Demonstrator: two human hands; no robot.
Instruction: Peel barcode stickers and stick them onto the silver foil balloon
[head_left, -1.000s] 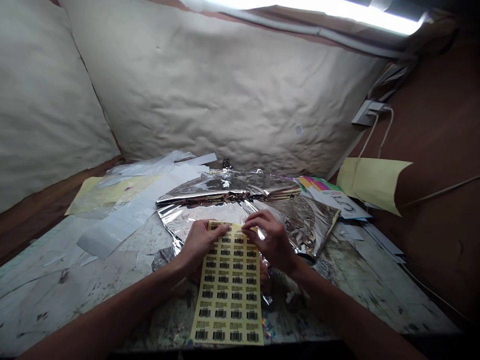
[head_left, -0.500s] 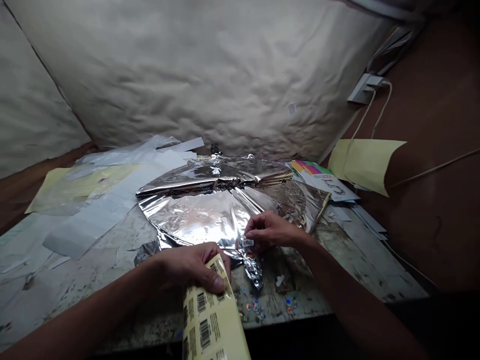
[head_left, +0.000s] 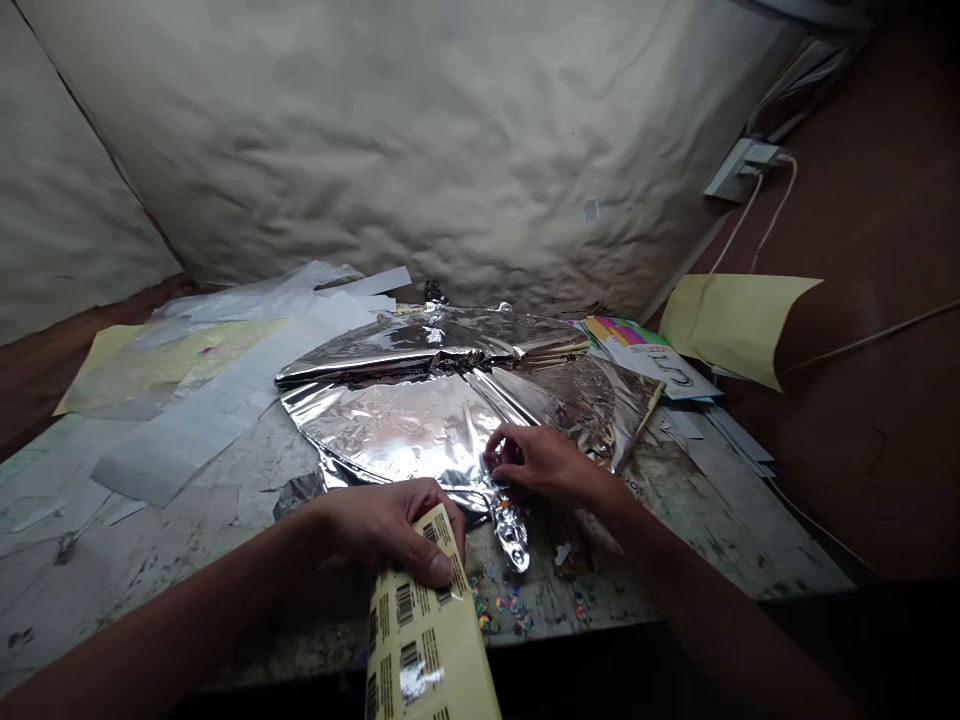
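My left hand [head_left: 390, 535] grips the top edge of a yellow sheet of barcode stickers [head_left: 424, 640], which hangs over the table's front edge. My right hand [head_left: 536, 462] rests with its fingers curled and pressed down on the lower edge of a flat silver foil balloon [head_left: 405, 425], near the balloon's narrow tail [head_left: 510, 528]. Whatever lies under the fingertips is hidden. A second, folded silver foil balloon [head_left: 442, 340] lies just behind the first.
White and yellow paper sheets [head_left: 187, 390] cover the table's left side. Colourful printed cards [head_left: 645, 355] and a yellow sheet [head_left: 739, 320] lie at the right. A power strip with cables [head_left: 742, 165] hangs on the right wall. Coloured confetti bits [head_left: 510, 605] dot the worn table's front edge.
My left hand pulled the sticker sheet down toward the front edge. My right hand carried one small barcode sticker to the balloon's lower edge and now presses down there.
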